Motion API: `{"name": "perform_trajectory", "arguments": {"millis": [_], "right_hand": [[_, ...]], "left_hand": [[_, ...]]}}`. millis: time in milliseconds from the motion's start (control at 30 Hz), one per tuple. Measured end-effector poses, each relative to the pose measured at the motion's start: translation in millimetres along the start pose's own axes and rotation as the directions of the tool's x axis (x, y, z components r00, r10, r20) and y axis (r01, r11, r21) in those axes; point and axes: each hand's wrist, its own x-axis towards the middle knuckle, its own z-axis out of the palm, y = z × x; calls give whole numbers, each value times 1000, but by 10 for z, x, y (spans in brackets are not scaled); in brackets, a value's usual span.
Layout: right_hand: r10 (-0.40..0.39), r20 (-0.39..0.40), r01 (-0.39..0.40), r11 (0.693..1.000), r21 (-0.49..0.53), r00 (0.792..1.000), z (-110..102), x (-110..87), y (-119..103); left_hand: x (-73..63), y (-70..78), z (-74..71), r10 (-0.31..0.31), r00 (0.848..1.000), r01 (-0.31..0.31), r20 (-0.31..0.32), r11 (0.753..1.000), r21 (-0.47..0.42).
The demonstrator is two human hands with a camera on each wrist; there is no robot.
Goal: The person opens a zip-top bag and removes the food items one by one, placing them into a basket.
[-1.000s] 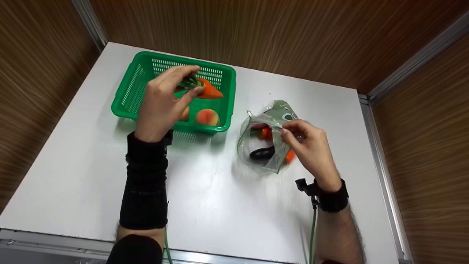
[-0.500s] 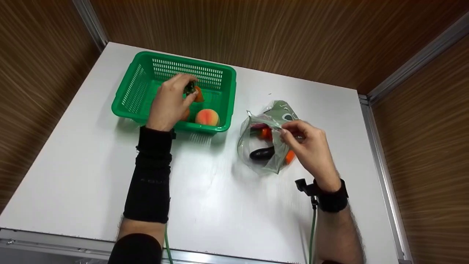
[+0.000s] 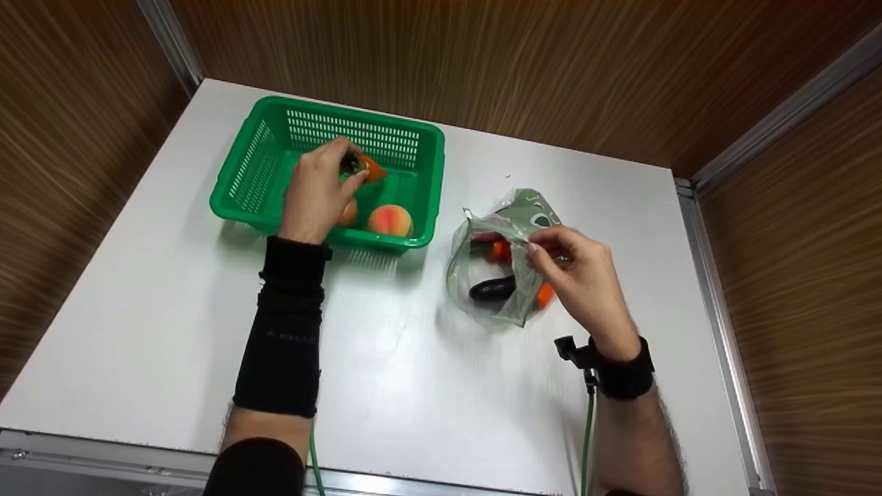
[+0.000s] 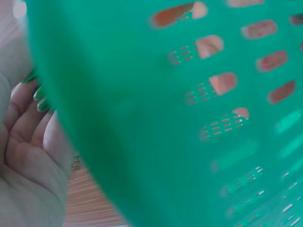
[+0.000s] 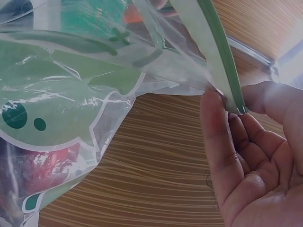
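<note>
My left hand (image 3: pixel 313 186) reaches into the green basket (image 3: pixel 435 179), pinching the leafy green top of a carrot (image 3: pixel 373 169) between thumb and fingers. The carrot's orange tip points right. In the left wrist view the basket's wall (image 4: pixel 128 113) covers most of the scene, with green leaf ends (image 4: pixel 41 98) among the fingers. My right hand (image 3: pixel 582 279) pinches the edge of a clear zip bag (image 3: pixel 486 313), keeping its mouth wide. Inside the bag lie a dark eggplant (image 3: pixel 490 289) and red and orange produce. The right wrist view shows thumb and forefinger on the bag's green zip strip (image 5: pixel 222 61).
A peach (image 3: pixel 390 220) sits in the basket's near right corner, beside another round fruit (image 3: pixel 349 213) partly behind my left hand. Wood-grain panels (image 3: pixel 441 62) enclose the white table (image 3: pixel 386 386) at the back and sides. A green cable (image 3: pixel 587 441) runs from my right wrist.
My left hand has lowered into the basket with the carrot, which tilted steeply and then swung back to point right. The right hand and bag have stayed in place.
</note>
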Motion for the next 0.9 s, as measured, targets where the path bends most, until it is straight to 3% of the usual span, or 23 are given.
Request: {"name": "perform_trajectory", "arguments": {"millis": [167, 467, 733, 900], "right_hand": [[6, -1, -6, 1000, 8, 1000, 3, 1, -2], [10, 11, -10, 1000, 3, 1000, 7, 4, 4], [0, 11, 0, 1000, 1, 1000, 4, 7, 11], [-1, 13, 1, 1000, 3, 1000, -2, 1, 15]], "left_hand": [[5, -17, 54, 11, 1000, -11, -17, 1000, 29], [-21, -116, 77, -59, 993, 45, 106, 991, 129], [-53, -84, 36, -144, 954, 92, 262, 975, 200], [-59, -61, 51, -165, 936, 100, 311, 972, 215]]}}
